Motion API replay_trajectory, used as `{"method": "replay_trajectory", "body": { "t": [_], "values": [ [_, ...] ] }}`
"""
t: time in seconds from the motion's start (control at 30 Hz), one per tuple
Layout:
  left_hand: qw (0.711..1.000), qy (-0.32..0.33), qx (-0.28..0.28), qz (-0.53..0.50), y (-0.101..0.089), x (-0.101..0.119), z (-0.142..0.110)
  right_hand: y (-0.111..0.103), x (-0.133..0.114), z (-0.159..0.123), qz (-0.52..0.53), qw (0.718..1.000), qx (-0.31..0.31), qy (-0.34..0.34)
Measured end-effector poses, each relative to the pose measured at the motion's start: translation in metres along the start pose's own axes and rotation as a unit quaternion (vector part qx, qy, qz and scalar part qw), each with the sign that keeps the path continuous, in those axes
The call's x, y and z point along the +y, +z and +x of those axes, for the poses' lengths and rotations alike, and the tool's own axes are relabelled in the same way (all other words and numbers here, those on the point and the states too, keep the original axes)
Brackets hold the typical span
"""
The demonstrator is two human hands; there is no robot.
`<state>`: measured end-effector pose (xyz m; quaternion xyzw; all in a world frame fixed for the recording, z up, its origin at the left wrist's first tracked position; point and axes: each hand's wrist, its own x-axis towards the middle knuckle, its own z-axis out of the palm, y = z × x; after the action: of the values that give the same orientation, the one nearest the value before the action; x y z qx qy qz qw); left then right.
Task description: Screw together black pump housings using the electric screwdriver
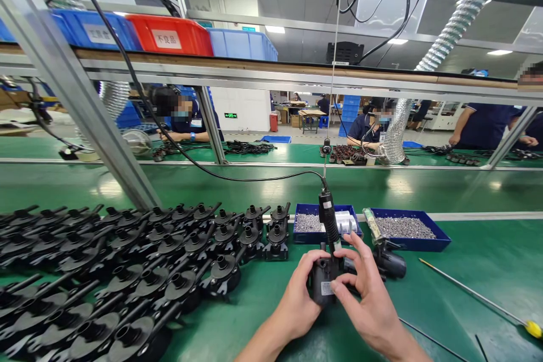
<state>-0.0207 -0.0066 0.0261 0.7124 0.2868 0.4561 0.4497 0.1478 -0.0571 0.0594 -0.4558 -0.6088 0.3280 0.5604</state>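
Observation:
Between my two hands is a black plastic housing with a small white label and a short spout on top. My left hand is closed round its left side. On the right side, the thumb and index finger of my right hand pinch the housing near the label, with the other fingers raised. Just behind hangs a black electric screwdriver on a cord; its lower end is partly behind my right fingers. Another black cylindrical part lies just beyond my right hand.
Rows of black plastic assemblies cover the left of the green bench. Behind my hands stand a blue tray and another blue tray, both holding small metal screws. A thin yellow-handled rod lies right. Several people sit or stand beyond.

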Motion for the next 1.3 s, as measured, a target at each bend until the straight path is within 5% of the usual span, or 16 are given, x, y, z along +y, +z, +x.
{"method": "replay_trajectory", "body": {
  "t": [0.37,1.03,1.3],
  "values": [
    [1.000,-0.002,0.004,-0.001,-0.001,-0.002,-0.001,0.004,-0.004,-0.002,-0.051,0.997,0.020,-0.051],
    [0.999,-0.009,0.005,-0.034,-0.001,0.007,-0.006,-0.003,0.000,-0.005,-0.124,0.991,0.053,-0.023],
    [0.983,0.166,-0.037,0.067,0.010,0.015,-0.010,0.008,-0.004,-0.004,-0.070,0.995,-0.035,0.068]
  ]
}}
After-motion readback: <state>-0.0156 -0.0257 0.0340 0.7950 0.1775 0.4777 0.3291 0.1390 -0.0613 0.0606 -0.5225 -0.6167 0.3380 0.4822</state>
